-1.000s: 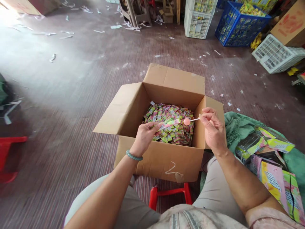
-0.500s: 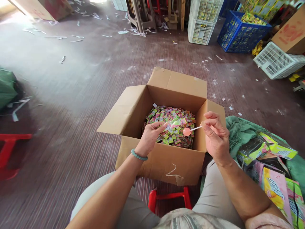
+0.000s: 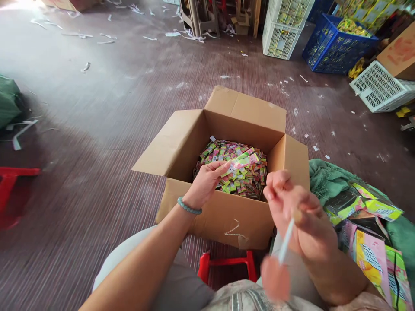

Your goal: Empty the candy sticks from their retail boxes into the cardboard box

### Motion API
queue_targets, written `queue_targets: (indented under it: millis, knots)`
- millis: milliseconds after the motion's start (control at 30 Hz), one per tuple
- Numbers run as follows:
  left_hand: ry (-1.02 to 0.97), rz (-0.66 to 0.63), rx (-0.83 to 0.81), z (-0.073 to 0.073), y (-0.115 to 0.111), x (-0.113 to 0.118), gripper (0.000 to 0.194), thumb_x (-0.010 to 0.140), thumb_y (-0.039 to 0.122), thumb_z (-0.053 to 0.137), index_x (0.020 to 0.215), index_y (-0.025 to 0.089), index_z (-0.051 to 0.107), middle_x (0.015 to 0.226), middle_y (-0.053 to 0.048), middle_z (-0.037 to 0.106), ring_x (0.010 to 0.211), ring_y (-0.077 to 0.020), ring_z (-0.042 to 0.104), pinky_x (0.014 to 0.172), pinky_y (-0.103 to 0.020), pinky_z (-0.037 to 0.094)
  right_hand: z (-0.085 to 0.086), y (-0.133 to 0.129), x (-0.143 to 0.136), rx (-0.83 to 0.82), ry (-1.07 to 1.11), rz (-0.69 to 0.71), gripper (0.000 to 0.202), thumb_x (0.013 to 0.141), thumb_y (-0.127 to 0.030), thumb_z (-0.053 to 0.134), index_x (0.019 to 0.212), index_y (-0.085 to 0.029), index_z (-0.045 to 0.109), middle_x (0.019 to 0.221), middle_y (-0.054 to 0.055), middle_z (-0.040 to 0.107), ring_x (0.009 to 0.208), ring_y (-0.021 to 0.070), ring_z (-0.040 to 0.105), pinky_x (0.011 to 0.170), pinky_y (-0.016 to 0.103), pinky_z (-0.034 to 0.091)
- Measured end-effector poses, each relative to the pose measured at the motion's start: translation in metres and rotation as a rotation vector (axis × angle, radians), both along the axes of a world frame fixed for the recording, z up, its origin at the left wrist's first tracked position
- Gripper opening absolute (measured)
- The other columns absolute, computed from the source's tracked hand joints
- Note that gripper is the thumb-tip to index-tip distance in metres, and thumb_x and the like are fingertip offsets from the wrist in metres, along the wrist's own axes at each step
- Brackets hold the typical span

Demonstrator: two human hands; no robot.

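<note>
My left hand [image 3: 207, 179], with a green beaded bracelet at the wrist, pinches a pink and green wrapper [image 3: 244, 160] above an open cardboard box [image 3: 249, 218]. Inside the box lies a heap of small pink and green packets [image 3: 238, 183]. My right hand [image 3: 298, 211] is blurred and close to the camera, right of the box's front. Its fingers are closed on the white stick of a pink round lollipop [image 3: 275, 278], which hangs below the hand, near my lap.
A red stool [image 3: 227, 261] stands under the box's near side. On the right, green cloth [image 3: 327, 177] lies beside printed bags [image 3: 371, 259]. Farther back are white crates [image 3: 279, 41], a blue crate [image 3: 329, 49] and a tilted white crate [image 3: 378, 88].
My right hand has pulled back towards the camera with the lollipop, which now points down, away from the box. My left hand still holds the wrapper over the box.
</note>
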State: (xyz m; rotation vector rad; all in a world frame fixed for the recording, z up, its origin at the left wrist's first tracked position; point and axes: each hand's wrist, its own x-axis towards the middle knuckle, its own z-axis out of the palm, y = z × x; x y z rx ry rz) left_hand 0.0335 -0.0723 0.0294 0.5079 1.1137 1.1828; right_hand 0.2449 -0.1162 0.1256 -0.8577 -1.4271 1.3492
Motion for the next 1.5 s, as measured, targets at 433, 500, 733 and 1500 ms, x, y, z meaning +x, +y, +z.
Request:
queue_targets:
  millis: [433, 500, 733, 1500]
  knots:
    - [-0.133, 0.001, -0.023, -0.005, 0.0, 0.0, 0.049, 0.053, 0.048, 0.105, 0.079, 0.014, 0.081, 0.083, -0.006, 0.074, 0.067, -0.0113, 0.063, 0.061, -0.021, 0.053, 0.006, -0.019, -0.002, -0.107, 0.161, 0.339, 0.048, 0.079, -0.076, 0.077, 0.064, -0.032, 0.069, 0.089, 0.006, 0.061, 0.087, 0.0231, 0.055, 0.077, 0.039, 0.053]
    - [-0.104, -0.015, -0.014, -0.003, 0.0, 0.001, 0.049, 0.054, 0.049, 0.104, 0.079, 0.014, 0.082, 0.085, -0.008, 0.075, 0.068, -0.0122, 0.063, 0.059, -0.021, 0.051, 0.008, -0.015, 0.001, -0.085, 0.156, 0.39, 0.045, 0.082, -0.072, 0.078, 0.064, -0.031, 0.069, 0.087, 0.006, 0.062, 0.086, 0.0223, 0.057, 0.078, 0.039, 0.054]
    - [0.061, -0.125, 0.021, 0.004, 0.0, -0.006, 0.041, 0.054, 0.04, 0.103, 0.081, 0.015, 0.084, 0.076, -0.007, 0.073, 0.062, -0.0112, 0.056, 0.054, -0.024, 0.041, -0.017, 0.027, 0.013, 0.154, -0.212, -0.063, 0.032, 0.103, -0.058, 0.061, 0.107, -0.032, 0.078, 0.119, 0.006, 0.069, 0.116, 0.0239, 0.063, 0.096, 0.04, 0.054]
    - [-0.019, 0.011, 0.105, 0.019, 0.005, -0.017, 0.046, 0.05, 0.04, 0.105, 0.067, 0.013, 0.072, 0.062, 0.0, 0.062, 0.053, -0.0067, 0.053, 0.05, -0.019, 0.043, -0.064, 0.034, -0.01, -0.581, -0.354, 0.469, 0.069, 0.08, -0.082, 0.073, 0.081, -0.014, 0.075, 0.065, 0.003, 0.068, 0.06, 0.0102, 0.055, 0.064, 0.025, 0.046]
